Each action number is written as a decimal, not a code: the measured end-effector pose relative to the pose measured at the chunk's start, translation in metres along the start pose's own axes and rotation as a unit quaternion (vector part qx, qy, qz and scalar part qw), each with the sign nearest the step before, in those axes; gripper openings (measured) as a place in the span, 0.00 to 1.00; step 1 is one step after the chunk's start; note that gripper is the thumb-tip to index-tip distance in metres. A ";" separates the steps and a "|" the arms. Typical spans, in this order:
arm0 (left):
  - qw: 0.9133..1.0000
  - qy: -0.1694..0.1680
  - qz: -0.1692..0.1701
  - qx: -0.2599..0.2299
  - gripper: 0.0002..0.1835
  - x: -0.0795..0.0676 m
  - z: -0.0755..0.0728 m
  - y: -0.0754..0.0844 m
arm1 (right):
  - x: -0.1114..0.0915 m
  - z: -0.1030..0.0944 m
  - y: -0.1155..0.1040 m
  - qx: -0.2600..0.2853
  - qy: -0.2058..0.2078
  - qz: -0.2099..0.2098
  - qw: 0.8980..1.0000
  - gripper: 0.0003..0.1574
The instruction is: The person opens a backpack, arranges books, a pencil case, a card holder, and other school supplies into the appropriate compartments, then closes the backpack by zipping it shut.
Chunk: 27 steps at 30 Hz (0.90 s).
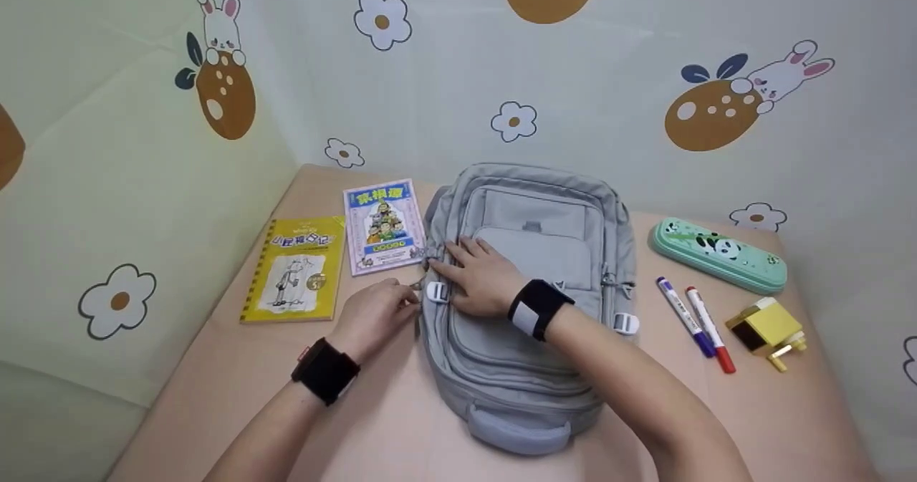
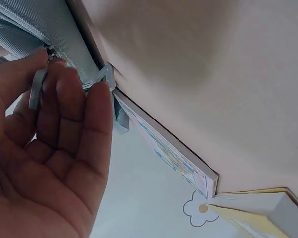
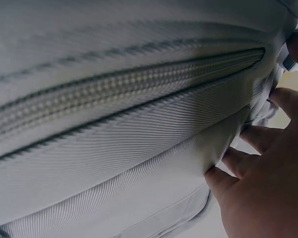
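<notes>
A grey backpack (image 1: pixel 530 267) lies on the table, its carry handle (image 1: pixel 519 428) toward the near edge. At its left side my left hand (image 1: pixel 376 317) pinches a zipper pull (image 2: pixel 38 88) between thumb and fingers; the left wrist view shows the grey tab hanging from the grip. My right hand (image 1: pixel 483 278) rests on the front of the bag with fingers spread toward its left edge. In the right wrist view those fingertips (image 3: pixel 220 181) press into the fabric near a closed zipper (image 3: pixel 139 82).
Left of the bag lie a yellow spiral-edged book (image 1: pixel 294 271) and a pink-bordered book (image 1: pixel 385 225). On the right are a green panda pencil case (image 1: pixel 718 254), a purple-capped marker (image 1: pixel 685 316), a red-capped marker (image 1: pixel 711 330) and a yellow pencil sharpener (image 1: pixel 766 328). Patterned curtains (image 1: pixel 444 81) stand behind.
</notes>
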<state>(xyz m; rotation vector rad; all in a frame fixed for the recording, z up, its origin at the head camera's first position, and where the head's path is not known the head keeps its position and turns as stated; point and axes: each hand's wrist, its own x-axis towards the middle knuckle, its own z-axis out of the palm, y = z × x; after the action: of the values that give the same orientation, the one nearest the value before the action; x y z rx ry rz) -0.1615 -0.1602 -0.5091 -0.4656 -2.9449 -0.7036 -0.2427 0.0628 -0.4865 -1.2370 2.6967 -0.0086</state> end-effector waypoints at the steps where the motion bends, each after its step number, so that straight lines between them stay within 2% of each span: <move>1: 1.000 0.004 0.001 0.000 0.06 0.000 0.000 0.000 | -0.002 -0.001 -0.001 0.007 0.001 -0.001 1.000 0.44; 6: 1.000 0.010 0.000 -0.007 0.05 -0.001 0.000 0.000 | -0.019 -0.004 -0.011 0.032 0.007 -0.027 0.999 0.50; 10: 1.000 0.014 0.005 -0.014 0.04 -0.002 0.002 0.000 | -0.036 -0.002 -0.019 0.022 0.000 -0.049 0.999 0.53; 14: 1.000 0.016 0.007 -0.021 0.05 -0.001 0.004 0.000 | -0.049 0.002 -0.025 0.021 -0.011 -0.054 0.998 0.55; 21: 1.000 0.013 0.009 -0.011 0.08 -0.001 0.006 -0.001 | -0.053 0.010 -0.029 0.050 -0.032 -0.038 0.998 0.56; 27: 0.999 0.018 0.041 0.006 0.08 -0.001 0.005 -0.002 | -0.053 0.009 -0.027 0.059 -0.032 -0.042 0.997 0.54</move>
<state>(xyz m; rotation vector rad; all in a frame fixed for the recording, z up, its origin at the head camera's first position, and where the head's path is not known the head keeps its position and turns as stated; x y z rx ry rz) -0.1607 -0.1593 -0.5149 -0.5627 -2.8773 -0.6780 -0.1869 0.0854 -0.4852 -1.2902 2.5487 -0.1358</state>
